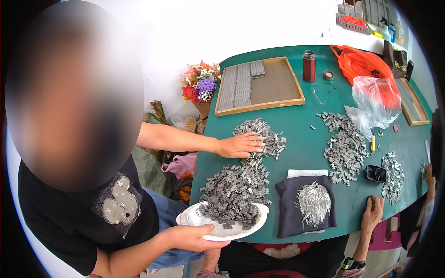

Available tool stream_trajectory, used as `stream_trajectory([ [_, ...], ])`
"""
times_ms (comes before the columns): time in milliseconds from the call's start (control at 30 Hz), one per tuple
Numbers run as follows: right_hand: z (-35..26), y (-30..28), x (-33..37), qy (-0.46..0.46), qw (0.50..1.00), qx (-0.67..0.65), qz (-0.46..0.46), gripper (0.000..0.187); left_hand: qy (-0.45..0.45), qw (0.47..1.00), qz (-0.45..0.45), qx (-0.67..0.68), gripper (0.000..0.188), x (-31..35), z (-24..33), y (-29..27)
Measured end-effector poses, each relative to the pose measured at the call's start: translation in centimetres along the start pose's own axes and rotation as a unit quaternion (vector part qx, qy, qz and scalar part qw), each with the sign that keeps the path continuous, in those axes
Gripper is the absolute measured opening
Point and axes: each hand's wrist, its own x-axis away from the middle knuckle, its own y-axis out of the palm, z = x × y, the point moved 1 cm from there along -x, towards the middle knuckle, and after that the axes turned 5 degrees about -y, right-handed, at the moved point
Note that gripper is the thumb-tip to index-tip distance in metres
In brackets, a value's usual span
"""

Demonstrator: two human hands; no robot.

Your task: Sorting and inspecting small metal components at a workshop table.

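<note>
My right hand (pixel 372 213) rests at the near edge of the green table (pixel 296 139), fingers loosely bent and apart, with nothing visible in them. Close to it are a small black container (pixel 376 173) and a heap of shiny metal pieces (pixel 393 178). Only part of my left hand (pixel 211 259) shows, low beside the white bowl (pixel 222 230); its fingers are hidden. A co-worker grips that bowl, tilted at the table edge against a heap of grey zigzag metal parts (pixel 236 190). The co-worker's other hand lies on a second heap of metal pieces (pixel 259 134).
Thin metal pins (pixel 314 204) lie on a folded dark cloth (pixel 287 208). Another grey heap (pixel 345 148) lies right of centre. Farther back are a wood-framed tray (pixel 278 83), a red flask (pixel 309 66), eyeglasses (pixel 320 95) and plastic bags (pixel 375 99). Another person sits at far right.
</note>
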Motion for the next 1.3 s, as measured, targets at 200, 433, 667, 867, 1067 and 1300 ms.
stream_trajectory([
  [200, -0.1, -0.1, 0.0, 0.007, 1.0, -0.009, 0.002, 0.006, -0.004, 1.0, 0.031, -0.004, 0.029, 0.6, 3.0, 1.5],
  [433, -0.4, -0.1, -0.1, 0.01, 1.0, -0.009, 0.008, 0.006, -0.005, 0.998, 0.058, -0.01, 0.029, -0.4, 6.6, 2.3],
  [667, -0.6, -0.2, -0.1, -0.006, 1.0, -0.015, 0.016, 0.006, -0.008, 0.995, 0.096, -0.01, 0.028, -3.5, 12.6, 3.9],
  [867, 0.1, -0.2, 0.1, 0.017, 1.0, -0.024, 0.011, 0.007, -0.012, 0.992, 0.126, -0.003, 0.028, -5.4, 17.6, 6.0],
  [1067, -0.2, -0.5, -0.1, 0.022, 0.999, -0.024, 0.012, 0.007, -0.015, 0.987, 0.159, -0.002, 0.027, -4.2, 20.7, 6.7],
  [1300, -2.1, 0.2, -0.7, 0.007, 1.0, -0.011, 0.006, 0.007, -0.03, 0.98, 0.198, 0.013, 0.027, -6.6, 25.4, 7.4],
])
